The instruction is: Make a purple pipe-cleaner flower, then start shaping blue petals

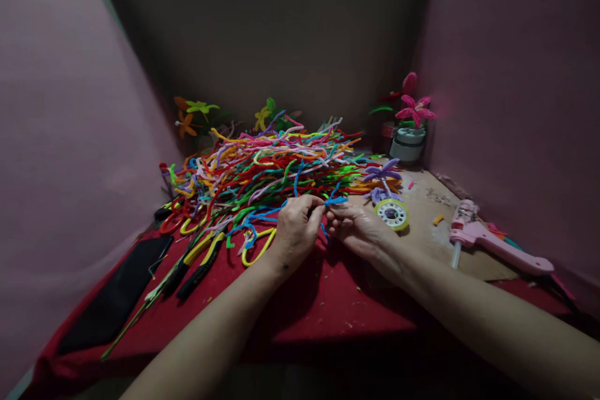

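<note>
Bending a blue pipe cleaner [336, 200] seems underway, left hand [299, 225] and right hand [359, 229] pinching it; further shaping would need steadiness.

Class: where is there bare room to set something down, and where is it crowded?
Scraps aside, the red cloth is bare between the left hand, right hand and near edge. So is the board between tape roll and glue gun, beside an orange bit. Crowded: the pipe-cleaner pile, and leftward, pliers and a black item.
</note>
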### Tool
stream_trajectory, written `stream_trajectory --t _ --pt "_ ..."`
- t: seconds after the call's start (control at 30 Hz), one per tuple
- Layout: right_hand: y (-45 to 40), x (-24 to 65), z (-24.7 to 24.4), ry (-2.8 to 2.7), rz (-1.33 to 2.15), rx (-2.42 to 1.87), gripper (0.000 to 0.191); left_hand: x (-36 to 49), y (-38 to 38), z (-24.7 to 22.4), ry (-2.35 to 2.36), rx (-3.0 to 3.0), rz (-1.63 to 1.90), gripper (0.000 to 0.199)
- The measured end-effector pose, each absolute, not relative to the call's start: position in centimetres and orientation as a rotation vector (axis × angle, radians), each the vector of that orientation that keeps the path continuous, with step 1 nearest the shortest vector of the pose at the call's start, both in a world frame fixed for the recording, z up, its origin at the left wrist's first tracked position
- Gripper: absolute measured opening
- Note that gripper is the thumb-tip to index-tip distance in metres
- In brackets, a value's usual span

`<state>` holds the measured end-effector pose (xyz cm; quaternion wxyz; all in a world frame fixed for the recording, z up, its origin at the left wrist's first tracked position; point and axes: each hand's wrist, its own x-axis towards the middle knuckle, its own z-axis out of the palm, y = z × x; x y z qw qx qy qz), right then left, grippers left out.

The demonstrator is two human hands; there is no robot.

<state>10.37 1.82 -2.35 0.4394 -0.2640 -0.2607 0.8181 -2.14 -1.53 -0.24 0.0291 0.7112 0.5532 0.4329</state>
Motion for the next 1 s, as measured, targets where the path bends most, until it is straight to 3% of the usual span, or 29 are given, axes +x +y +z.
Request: stream_trajectory --t 0.33,0.57,0.83,1.0 --pt "1.1 10.6 -1.7 -0.843 1.828 -0.633 0.009 -2.4 -1.5 0.0 1.656 2.054 1.33 0.012" --pt "0.8 10.2 -1.9 -0.873 1.715 -0.732 0.015 -2.1 -1.7 -0.3 1.746 2.274 1.322 0.01" --pt "0.8 10.2 -1.8 -0.912 1.669 -0.85 0.014 -2.0 -1.7 -0.8 1.718 2.777 1.173 0.015" --pt "1.0 10.0 -2.1 -0.845 1.733 -0.857 0.007 -2.0 -1.5 -0.9 1.699 2.759 1.187 0.013"
